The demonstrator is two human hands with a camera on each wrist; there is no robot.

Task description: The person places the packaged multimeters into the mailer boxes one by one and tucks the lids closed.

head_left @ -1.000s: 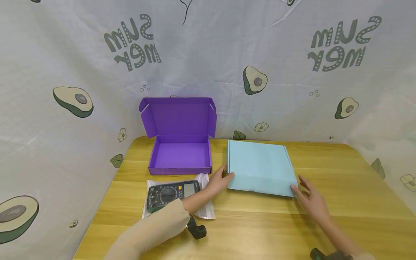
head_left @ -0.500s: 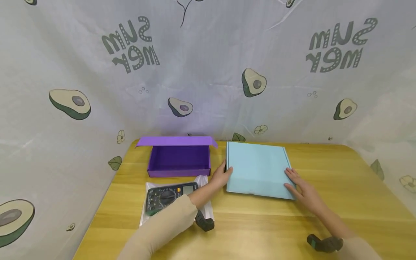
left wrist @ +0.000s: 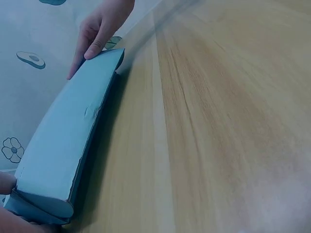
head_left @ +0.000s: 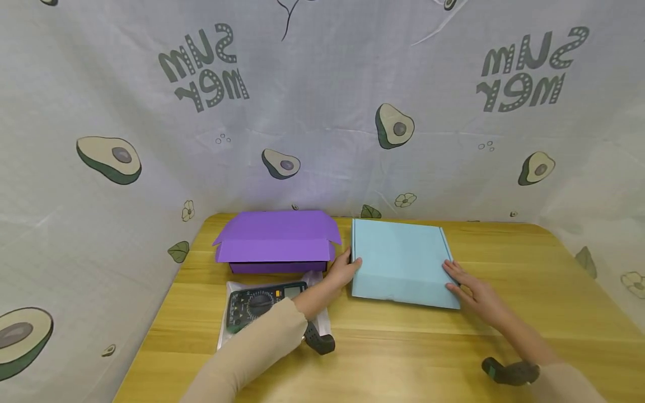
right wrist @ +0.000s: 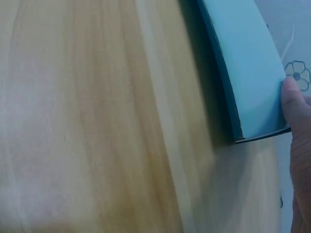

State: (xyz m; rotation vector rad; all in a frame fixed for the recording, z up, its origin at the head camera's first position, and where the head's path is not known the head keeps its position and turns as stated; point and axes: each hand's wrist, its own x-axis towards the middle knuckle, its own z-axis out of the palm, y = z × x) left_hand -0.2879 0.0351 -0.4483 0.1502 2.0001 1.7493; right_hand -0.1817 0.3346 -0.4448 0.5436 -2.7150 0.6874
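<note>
A flat light blue cardboard box [head_left: 403,260], its lid down, lies right of centre on the table. My left hand [head_left: 344,272] grips its left side, thumb on top and the other fingers mostly hidden along the side. At the right edge, my right hand [head_left: 473,294] rests with extended fingers and thumb on the top. The right wrist view shows the right thumb [right wrist: 293,97] against the box near a front corner. To the left is a purple cardboard box [head_left: 279,238], its lid tilted down over the tray with the front flap hanging forward.
A black multimeter [head_left: 262,302] lies on a white plastic bag [head_left: 322,324] in front of the purple box, partly covered by my left sleeve. Dark wrist cameras sit on both forearms. A curtain [head_left: 322,112] printed with avocados hangs behind the wooden table [head_left: 403,358].
The purple box's lid has dropped forward from upright to over its tray, with neither hand on it. My right hand has moved from the light blue box's right corner up onto its top edge.
</note>
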